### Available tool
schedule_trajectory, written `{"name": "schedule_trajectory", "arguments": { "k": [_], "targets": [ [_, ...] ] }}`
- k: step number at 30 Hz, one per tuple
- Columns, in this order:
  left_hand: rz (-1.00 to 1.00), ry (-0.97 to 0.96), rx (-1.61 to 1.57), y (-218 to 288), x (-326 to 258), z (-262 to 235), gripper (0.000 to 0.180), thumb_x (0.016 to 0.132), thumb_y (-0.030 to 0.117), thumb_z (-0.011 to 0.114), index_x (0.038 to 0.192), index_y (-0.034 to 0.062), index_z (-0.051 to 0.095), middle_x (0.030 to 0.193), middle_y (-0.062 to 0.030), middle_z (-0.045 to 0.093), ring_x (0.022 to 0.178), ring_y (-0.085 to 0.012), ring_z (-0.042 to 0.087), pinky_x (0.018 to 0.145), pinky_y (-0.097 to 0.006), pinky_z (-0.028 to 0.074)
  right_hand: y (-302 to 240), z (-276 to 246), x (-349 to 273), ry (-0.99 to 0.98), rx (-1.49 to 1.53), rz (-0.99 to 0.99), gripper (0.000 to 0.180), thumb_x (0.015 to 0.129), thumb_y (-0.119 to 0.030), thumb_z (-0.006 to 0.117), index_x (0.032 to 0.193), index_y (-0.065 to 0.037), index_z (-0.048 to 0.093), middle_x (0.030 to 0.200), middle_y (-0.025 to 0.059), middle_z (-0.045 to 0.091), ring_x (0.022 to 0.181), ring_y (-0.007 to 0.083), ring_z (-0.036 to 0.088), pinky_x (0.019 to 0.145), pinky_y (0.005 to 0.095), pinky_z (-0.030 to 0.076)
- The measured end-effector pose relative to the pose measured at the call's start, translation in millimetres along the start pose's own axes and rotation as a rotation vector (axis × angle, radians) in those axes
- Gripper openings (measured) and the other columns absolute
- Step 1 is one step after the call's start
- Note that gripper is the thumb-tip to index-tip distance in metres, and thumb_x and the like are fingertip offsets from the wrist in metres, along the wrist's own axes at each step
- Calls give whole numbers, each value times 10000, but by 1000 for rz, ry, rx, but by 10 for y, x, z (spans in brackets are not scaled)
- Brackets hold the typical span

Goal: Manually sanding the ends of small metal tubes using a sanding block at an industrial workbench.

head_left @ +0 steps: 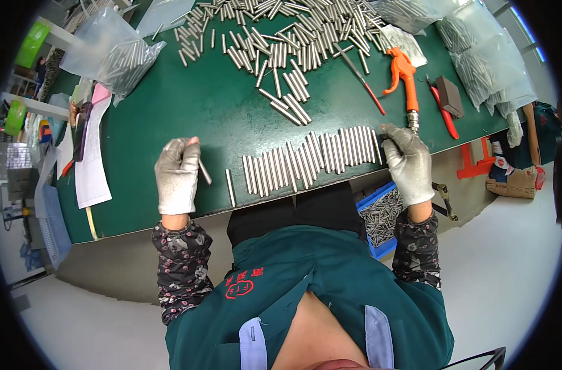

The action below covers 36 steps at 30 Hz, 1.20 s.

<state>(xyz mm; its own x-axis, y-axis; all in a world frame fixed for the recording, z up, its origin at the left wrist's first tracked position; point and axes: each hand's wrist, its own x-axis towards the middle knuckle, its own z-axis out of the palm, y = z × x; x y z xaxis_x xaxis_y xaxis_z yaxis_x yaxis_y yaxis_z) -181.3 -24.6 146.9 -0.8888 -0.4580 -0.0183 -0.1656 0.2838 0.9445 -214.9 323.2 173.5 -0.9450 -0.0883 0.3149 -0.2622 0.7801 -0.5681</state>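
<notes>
A long row of steel pins point(296, 163) lies side by side along the near edge of the green table, some sticking out farther than others. My right hand point(410, 163), in a white glove with greyed fingers, is at the row's right end, its fingers apart and beside the last pin. My left hand point(177, 176), gloved alike, rests left of the row with its fingers curled; what they hold, if anything, is hidden. One loose pin point(205, 172) lies tilted against its right side. Another single pin point(230, 187) stands apart between that hand and the row.
A big pile of pins point(293, 37) spreads over the far table point(145, 148). An orange air gun point(405, 80), a thin red-handled tool point(370, 89), red-handled pliers point(444, 114) and a brown block point(449, 97) lie right. Bagged pins point(130, 65) and papers point(93, 157) lie left. A blue bin point(383, 248) is below.
</notes>
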Motion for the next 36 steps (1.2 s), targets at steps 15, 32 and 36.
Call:
{"name": "schedule_trajectory", "arguments": {
  "k": [15, 32, 36],
  "targets": [
    [875, -367, 625, 309, -336, 399, 688, 685, 501, 685, 1180, 59, 506, 1175, -146, 512, 1143, -320, 474, 978, -483, 359, -171, 234, 172, -367, -133, -492, 764, 643, -634, 627, 1158, -72, 578, 1225, 174, 513, 1172, 371, 453, 983, 499, 322],
    [874, -682, 759, 511, -330, 628, 756, 645, 398, 734, 1291, 109, 465, 1265, -113, 485, 1205, -332, 428, 1030, -506, 297, -298, 269, 223, -429, -200, -501, 697, 622, -583, 663, 1161, -144, 603, 1115, 146, 532, 1011, 336, 498, 856, 460, 378],
    [886, -680, 634, 540, -236, 561, 638, 686, 291, 718, 1252, 100, 494, 1229, -128, 505, 1176, -318, 455, 1008, -479, 322, -513, 166, 395, -318, -157, -515, 541, 663, -454, 673, 1082, -118, 607, 1027, 99, 581, 935, 315, 540, 820, 425, 407]
  ]
}}
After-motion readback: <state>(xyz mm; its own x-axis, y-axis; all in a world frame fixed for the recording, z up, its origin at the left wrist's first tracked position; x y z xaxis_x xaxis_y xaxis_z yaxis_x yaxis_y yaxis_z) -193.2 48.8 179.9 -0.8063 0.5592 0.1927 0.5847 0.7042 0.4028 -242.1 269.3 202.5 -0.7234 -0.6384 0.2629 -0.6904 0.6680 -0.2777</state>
